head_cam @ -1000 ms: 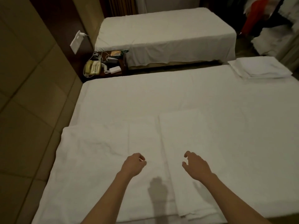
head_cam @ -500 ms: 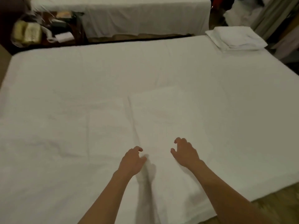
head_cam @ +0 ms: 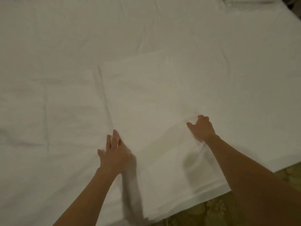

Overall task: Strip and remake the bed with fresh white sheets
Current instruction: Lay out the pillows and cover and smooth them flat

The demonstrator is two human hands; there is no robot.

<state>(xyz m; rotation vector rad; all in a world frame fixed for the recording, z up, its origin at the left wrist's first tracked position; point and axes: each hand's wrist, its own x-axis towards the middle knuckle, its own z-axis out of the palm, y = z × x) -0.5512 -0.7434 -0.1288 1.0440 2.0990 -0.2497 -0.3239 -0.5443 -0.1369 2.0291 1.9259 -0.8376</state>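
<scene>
hands now on folded sheet (head_cam: pixel 146 98) | left hand (head_cam: pixel 114 154) flattened | right hand (head_cam: pixel 201 128) fingers gripping its edge

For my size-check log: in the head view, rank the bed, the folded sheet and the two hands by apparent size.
1. bed, fills most of the frame.
2. folded sheet, lying on it.
3. left hand and right hand: look alike, the left nearer the camera, so unranked.

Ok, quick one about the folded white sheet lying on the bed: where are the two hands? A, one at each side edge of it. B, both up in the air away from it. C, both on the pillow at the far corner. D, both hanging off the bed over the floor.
A: the left hand lies at the folded sheet's left edge, and the right hand bunches its right edge in curled fingers.
</scene>
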